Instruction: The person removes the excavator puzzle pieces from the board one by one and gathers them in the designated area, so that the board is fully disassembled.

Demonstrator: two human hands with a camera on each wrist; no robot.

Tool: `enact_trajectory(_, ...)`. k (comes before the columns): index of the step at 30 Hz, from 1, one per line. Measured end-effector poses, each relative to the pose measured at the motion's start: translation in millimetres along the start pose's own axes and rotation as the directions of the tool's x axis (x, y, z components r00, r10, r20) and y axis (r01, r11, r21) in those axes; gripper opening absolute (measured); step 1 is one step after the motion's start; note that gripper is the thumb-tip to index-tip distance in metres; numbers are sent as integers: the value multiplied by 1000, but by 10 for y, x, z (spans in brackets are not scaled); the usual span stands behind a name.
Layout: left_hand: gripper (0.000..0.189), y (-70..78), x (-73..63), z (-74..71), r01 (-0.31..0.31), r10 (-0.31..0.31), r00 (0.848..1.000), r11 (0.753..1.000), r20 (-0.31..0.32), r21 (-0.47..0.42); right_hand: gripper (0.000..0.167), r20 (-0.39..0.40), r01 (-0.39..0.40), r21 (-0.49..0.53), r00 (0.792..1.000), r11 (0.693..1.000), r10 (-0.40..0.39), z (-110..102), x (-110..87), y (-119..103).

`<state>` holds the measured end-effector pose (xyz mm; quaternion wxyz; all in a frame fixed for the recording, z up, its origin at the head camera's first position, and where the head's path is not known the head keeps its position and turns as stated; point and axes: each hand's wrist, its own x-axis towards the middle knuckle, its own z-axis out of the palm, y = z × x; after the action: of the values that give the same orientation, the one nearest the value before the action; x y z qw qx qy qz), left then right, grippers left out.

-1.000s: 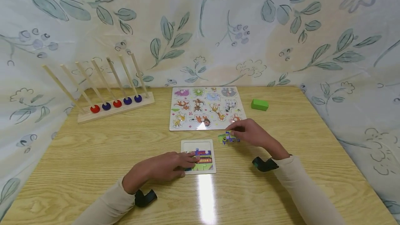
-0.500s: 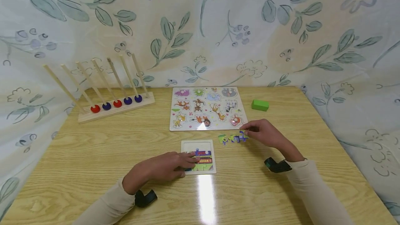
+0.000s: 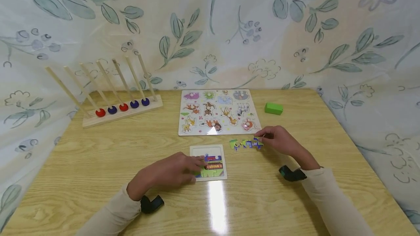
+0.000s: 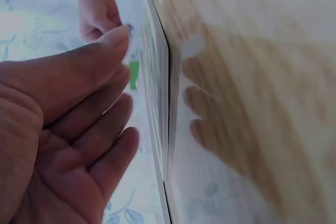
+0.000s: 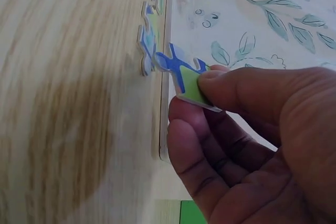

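My right hand (image 3: 279, 141) pinches a blue and green jigsaw piece (image 5: 186, 74) between thumb and fingers, tilted above the table in the right wrist view. Just to its left lie several loose jigsaw pieces (image 3: 247, 144) in a row. A small square puzzle tray (image 3: 224, 163) sits in front of me, its lower part filled with pieces of a train picture. Over the tray's left side my left hand (image 3: 172, 170) hovers with loosely extended fingers. In the left wrist view, those fingers (image 4: 113, 145) are apart from the tray and hold nothing.
Behind the tray lies a white animal peg puzzle board (image 3: 220, 131). A green block (image 3: 273, 108) is to its right. At the back left stands a wooden rack (image 3: 123, 114) with upright rods and red and blue beads. A floral cloth (image 3: 210, 32) hangs behind the table.
My right hand has shifted right along the loose pieces and now pinches the rightmost one. My left hand's fingers have risen slightly and drawn back a little to the left over the tray.
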<state>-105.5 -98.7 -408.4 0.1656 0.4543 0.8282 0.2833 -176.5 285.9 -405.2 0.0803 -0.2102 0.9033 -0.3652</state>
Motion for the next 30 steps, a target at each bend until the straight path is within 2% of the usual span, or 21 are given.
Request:
enact_trajectory(4, 23, -25, 4, -41, 44, -35, 992, 997, -122, 68, 18, 22, 0, 13, 1000, 1000, 0, -10, 17, 34)
enact_trajectory(7, 46, -29, -8, -63, 103, -81, 983, 987, -166, 126, 18, 46, 3, 20, 999, 1000, -4, -22, 26, 71)
enact_trajectory(10, 65, -24, -20, -73, 153, -126, 978, 975, -166, 164, 18, 53, 4, 5, 999, 1000, -5, -28, 30, 94)
enact_trajectory(14, 77, -28, -32, -63, 207, -183, 971, 965, -151, 159, 17, 42, -4, -44, 999, 999, 6, -29, 37, 85)
enact_trajectory(21, 84, -34, -39, -47, 275, -260, 959, 951, -116, 144, 16, 32, 2, -108, 999, 994, 2, -41, 37, 29)
enact_trajectory(30, 84, -66, -61, -31, 290, -279, 956, 943, -85, 163, 17, 23, -19, -138, 999, 990, 22, -42, 39, 66)
